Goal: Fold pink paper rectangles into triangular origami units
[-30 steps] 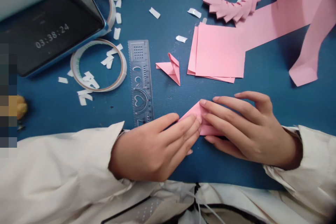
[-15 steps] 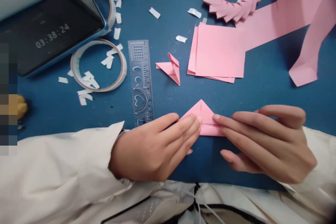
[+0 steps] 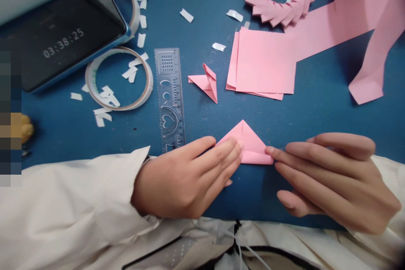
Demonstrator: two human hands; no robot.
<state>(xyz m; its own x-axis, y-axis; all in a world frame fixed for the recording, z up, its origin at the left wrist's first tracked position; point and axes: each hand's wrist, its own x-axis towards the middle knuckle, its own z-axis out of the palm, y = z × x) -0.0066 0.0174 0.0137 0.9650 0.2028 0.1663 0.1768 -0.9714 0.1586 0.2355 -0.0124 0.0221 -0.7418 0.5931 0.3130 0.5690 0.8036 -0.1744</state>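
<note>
A pink paper, folded to a triangle with a band along its lower edge, lies on the blue table. My left hand rests palm down over its left part, fingers together and pressing on it. At the paper's right corner, the fingertips of my right hand touch the edge; its fingers are stretched out and its thumb is apart below. Above the paper are a small folded pink piece and a stack of pink squares.
A clear ruler lies left of the small folded piece. Farther left are a tape roll, white scraps and a phone. A pleated pink ring and long pink strips lie at the upper right.
My right hand has slid right and slightly down, from the paper's sloping edge to its right corner. More of the paper's right side shows. My left hand has stayed in place.
</note>
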